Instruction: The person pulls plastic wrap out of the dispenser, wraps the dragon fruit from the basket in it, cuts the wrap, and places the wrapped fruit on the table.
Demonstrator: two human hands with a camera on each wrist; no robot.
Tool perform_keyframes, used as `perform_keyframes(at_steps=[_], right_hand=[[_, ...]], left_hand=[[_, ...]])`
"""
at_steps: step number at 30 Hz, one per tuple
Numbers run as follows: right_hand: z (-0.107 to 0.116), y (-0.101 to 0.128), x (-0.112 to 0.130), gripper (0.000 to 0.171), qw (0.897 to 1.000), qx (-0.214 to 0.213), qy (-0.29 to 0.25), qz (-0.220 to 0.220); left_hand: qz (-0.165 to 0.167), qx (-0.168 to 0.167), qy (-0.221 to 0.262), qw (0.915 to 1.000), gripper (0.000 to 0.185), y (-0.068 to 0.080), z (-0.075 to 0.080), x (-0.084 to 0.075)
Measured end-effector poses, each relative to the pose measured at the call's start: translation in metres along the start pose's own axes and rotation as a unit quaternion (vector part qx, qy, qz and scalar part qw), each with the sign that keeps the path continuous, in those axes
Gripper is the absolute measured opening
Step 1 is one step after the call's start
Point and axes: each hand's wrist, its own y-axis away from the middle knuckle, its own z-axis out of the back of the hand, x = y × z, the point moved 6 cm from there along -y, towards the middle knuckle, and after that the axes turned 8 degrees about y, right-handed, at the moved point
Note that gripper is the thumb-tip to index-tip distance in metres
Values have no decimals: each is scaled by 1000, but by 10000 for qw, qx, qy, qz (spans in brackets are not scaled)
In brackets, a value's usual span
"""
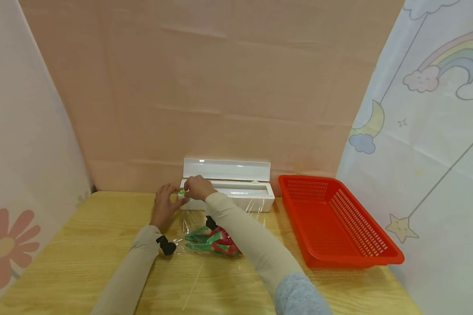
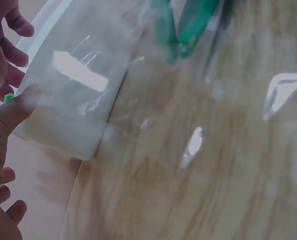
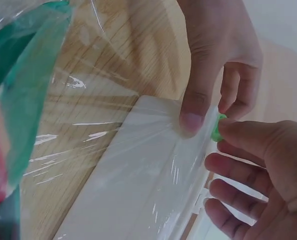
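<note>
A white cling film dispenser (image 1: pixel 260 204) stands at the back of the table with its lid (image 1: pixel 228 169) raised. My left hand (image 1: pixel 164 205) grips the dispenser's left end, its thumb pressed on the film-covered front in the right wrist view. At that same corner, my right hand (image 1: pixel 199 189) pinches a small green slider (image 3: pixel 219 129) between thumb and forefinger. Clear cling film (image 3: pixel 96 136) stretches from the box toward me. It lies over a red and green bundle (image 1: pixel 214 240) with pointed green ends, partly hidden by my right forearm.
To the right stands a red plastic basket (image 1: pixel 313 258) with perforated sides. A hanging beige cloth (image 1: pixel 220 87) backs the wooden table (image 1: pixel 102 245). Patterned cloth panels (image 1: pixel 429 175) close off both sides.
</note>
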Motion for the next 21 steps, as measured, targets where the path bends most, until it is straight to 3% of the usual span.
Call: perform_keyframes(at_steps=[14,21], right_hand=[[-13,-13,7,17,9960,-614,626,-167],[-10,-11,7,16,9945,-645,817,-91]], left_hand=[[192,-99,104,9997,40,2,1,0],[636,94,31,9979,41,2,-1,3]])
